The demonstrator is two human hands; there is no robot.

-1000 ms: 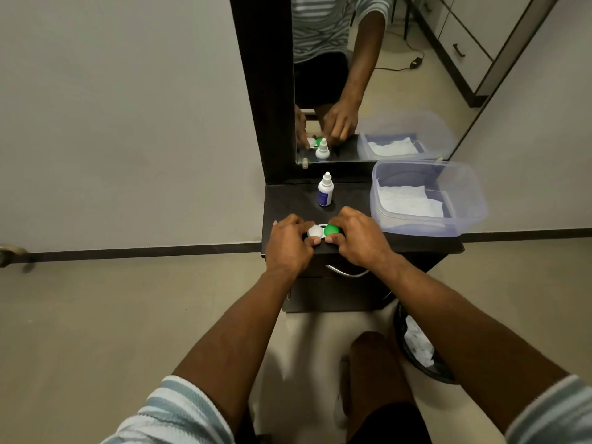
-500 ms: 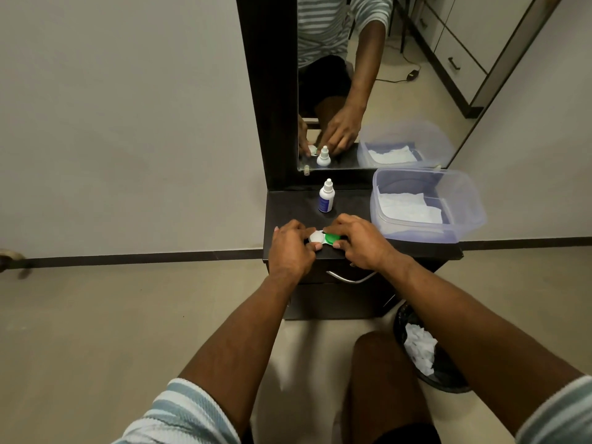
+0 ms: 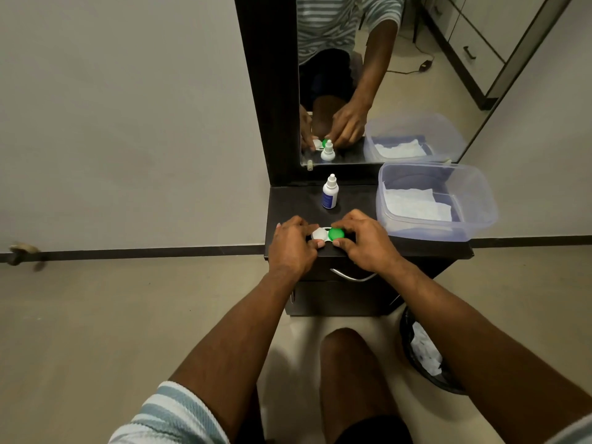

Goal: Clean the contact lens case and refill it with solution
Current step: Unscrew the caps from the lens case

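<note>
The contact lens case (image 3: pixel 327 234) lies on the dark dresser top (image 3: pixel 294 203), with a white cap on its left well and a green cap on its right well. My left hand (image 3: pixel 293 243) grips the white side, thumb and fingers pinching it. My right hand (image 3: pixel 365 240) has its fingers and thumb closed around the green cap. A small white solution bottle (image 3: pixel 330 192) with a blue label stands upright just behind the case, cap on.
A clear plastic tub (image 3: pixel 477 219) holding white tissues sits at the right end of the dresser top, overhanging the edge. A mirror (image 3: pixel 368 78) rises behind. On the floor at the right stands a black bin (image 3: pixel 408 341) with crumpled tissue. A drawer handle (image 3: pixel 350 277) is below my hands.
My right hand's fingers have shifted around the green cap, which now shows fully from above. The case and my left hand stay in the same spot.
</note>
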